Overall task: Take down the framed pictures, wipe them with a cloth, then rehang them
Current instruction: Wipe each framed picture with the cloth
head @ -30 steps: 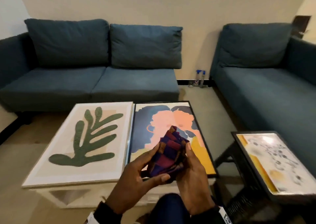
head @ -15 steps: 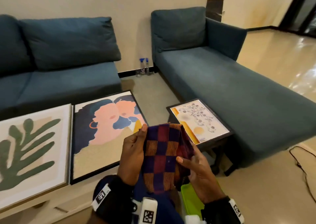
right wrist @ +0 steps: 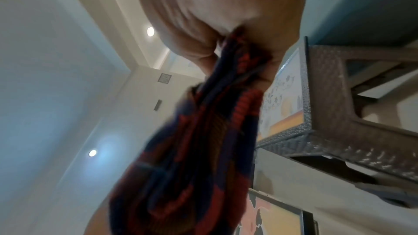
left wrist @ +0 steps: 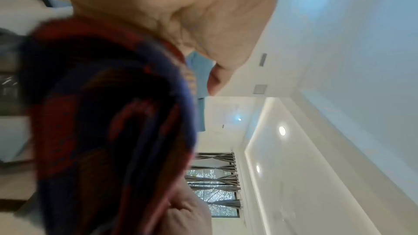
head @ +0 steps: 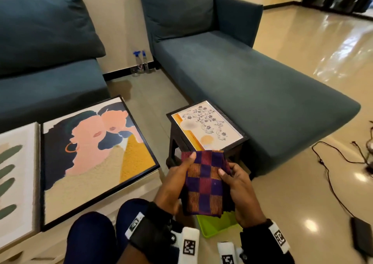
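Observation:
A purple, red and orange checked cloth (head: 203, 185) is held folded between both hands above my lap. My left hand (head: 177, 177) grips its left edge, thumb on top. My right hand (head: 236, 185) pinches its right edge. The wrist views show the cloth (left wrist: 108, 122) (right wrist: 196, 149) bunched in each palm. A small floral framed picture (head: 205, 125) lies flat on a dark stool just beyond the cloth. A black-framed picture of two faces (head: 94, 154) and a white-framed leaf picture (head: 14, 181) lie flat on the low white table (head: 141, 187) at left.
A teal chaise sofa (head: 242, 78) runs along the right, a second teal sofa (head: 44, 62) at the back left. Two spray bottles (head: 141, 63) stand on the floor between them. A green tray (head: 216, 223) sits below my hands. Black cables (head: 331, 163) and a dark device (head: 362, 235) lie on the floor.
My view has swung right, from the two table pictures toward the stool picture. Both hands have spread the bunched cloth into a flat folded panel and still hold it.

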